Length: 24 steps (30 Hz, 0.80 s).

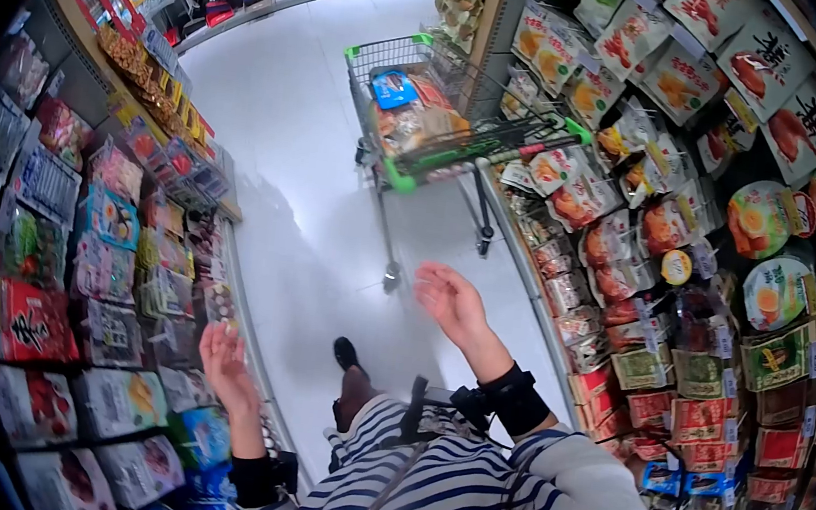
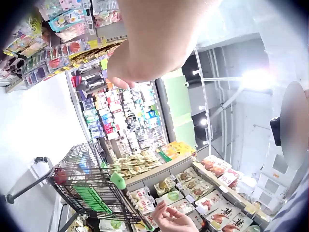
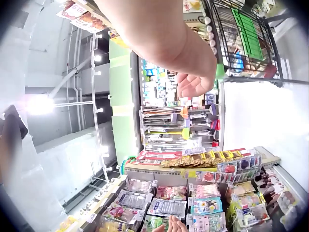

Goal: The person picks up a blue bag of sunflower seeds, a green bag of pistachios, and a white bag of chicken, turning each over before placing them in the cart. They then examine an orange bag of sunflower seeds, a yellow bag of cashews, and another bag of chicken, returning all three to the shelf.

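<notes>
My left hand (image 1: 229, 371) hangs in the air beside the left shelf, its fingers loosely bent and holding nothing. Out over the aisle floor, my right hand (image 1: 457, 306) is raised with relaxed fingers, also holding nothing. Just ahead of it stands a wire shopping cart (image 1: 404, 182) with green corners, apart from both hands. Inside the cart lie a blue packet (image 1: 393, 90) and other bagged goods. The left wrist view shows the right hand (image 2: 174, 221) low in front of the right shelf's packets. Only the fingers of the left hand (image 3: 171, 225) appear in the right wrist view.
Shelves of packaged snacks line both sides; a red packet (image 1: 33, 321) sits on the left one, and round-lidded cups (image 1: 778, 293) on the right. White floor (image 1: 282, 210) runs between them. Brushes and cleaning tools (image 3: 166, 129) hang at the aisle's far end.
</notes>
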Each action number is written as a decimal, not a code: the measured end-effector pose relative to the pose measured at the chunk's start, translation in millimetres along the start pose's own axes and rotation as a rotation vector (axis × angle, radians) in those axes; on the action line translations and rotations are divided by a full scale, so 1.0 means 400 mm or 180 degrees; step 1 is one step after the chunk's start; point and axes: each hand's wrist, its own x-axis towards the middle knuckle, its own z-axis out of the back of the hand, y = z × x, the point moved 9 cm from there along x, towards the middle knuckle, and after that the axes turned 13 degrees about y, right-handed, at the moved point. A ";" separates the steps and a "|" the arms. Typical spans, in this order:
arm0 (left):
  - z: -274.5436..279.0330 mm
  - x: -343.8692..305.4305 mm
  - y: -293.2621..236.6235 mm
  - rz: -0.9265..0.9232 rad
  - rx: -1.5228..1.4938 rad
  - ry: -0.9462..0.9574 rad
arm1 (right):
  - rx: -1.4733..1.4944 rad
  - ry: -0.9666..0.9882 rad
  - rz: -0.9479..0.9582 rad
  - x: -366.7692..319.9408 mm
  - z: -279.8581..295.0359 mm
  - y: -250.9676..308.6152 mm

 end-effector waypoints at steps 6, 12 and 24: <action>0.100 0.285 -0.087 0.0037 0.0003 0.0269 | 0.0056 0.0206 -0.0102 0.247 -0.206 -0.088; 0.131 0.469 -0.069 0.0321 -0.0180 0.0304 | -0.0018 0.0034 -0.0067 0.419 -0.265 -0.119; 0.015 0.914 -0.010 0.0306 -0.0047 0.0789 | 0.0057 -0.0085 0.0340 0.801 -0.208 -0.013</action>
